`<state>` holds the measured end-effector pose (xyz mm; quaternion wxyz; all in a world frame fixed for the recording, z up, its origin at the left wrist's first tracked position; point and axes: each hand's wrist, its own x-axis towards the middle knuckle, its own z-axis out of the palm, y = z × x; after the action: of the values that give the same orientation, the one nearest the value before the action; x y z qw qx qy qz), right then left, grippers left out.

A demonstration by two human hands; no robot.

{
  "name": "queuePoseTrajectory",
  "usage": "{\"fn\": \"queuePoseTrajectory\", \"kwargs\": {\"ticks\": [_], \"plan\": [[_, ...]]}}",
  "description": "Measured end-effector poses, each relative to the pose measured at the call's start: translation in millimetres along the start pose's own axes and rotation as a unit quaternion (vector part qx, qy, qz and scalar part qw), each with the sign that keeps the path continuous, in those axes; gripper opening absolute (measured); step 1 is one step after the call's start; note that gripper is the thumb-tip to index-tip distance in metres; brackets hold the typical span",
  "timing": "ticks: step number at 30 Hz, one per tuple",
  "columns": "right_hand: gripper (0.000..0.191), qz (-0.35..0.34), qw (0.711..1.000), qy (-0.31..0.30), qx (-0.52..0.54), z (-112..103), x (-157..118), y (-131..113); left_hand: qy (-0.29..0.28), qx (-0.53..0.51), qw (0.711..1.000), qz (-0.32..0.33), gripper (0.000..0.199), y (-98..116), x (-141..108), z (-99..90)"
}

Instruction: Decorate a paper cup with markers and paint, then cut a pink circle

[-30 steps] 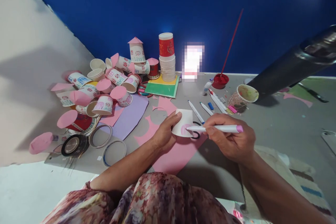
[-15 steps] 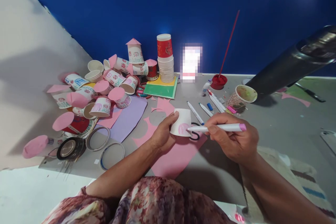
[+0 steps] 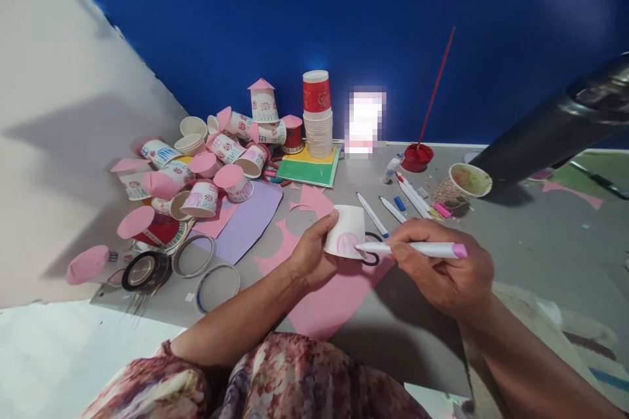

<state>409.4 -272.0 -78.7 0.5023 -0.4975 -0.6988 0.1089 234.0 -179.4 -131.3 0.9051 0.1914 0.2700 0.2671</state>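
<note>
Above table, cup apparently between fingers.

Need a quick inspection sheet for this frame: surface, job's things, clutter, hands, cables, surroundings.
Surface: grey table, paper scraps.
Job's things: white paper cup, pink patch on its side; pink marker, tip at the cup; pink paper sheet beneath.
Clutter: decorated cups pile, cup stack, tape rolls, loose markers.
Hands: left hand grips cup; right hand grips marker.
Cables: nothing seen.
Surroundings: blue wall, black tube.
</note>
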Motion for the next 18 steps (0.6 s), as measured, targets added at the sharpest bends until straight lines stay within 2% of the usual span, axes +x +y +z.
{"fn": "queuePoseTrajectory", "kwargs": {"ticks": [3, 6, 11, 15, 18], "plan": [[0.015, -0.003, 1.0, -0.001, 0.009, 1.4, -1.8, 0.7, -0.007, 0.005, 1.0, -0.005, 0.044, 0.6, -1.5, 0.9], [0.012, -0.007, 1.0, 0.009, 0.008, 3.2, -1.8, 0.6, -0.002, -0.004, 1.0, 0.007, 0.04, -0.1, -0.5, 0.4], [0.014, -0.002, 1.0, -0.014, -0.008, 4.8, 0.0, -1.3, -0.016, 0.015, 1.0, 0.012, 0.038, -3.1, 3.5, -2.3], [0.012, -0.007, 1.0, 0.019, -0.014, 6.3, 0.9, -1.2, 0.013, 0.019, 0.999, 0.033, 0.033, -4.4, 3.6, -2.9], [0.015, -0.002, 1.0, -0.001, -0.009, 7.6, 1.0, -0.5, 0.024, 0.028, 0.999, 0.035, 0.032, -4.6, 2.2, -2.2]]}}
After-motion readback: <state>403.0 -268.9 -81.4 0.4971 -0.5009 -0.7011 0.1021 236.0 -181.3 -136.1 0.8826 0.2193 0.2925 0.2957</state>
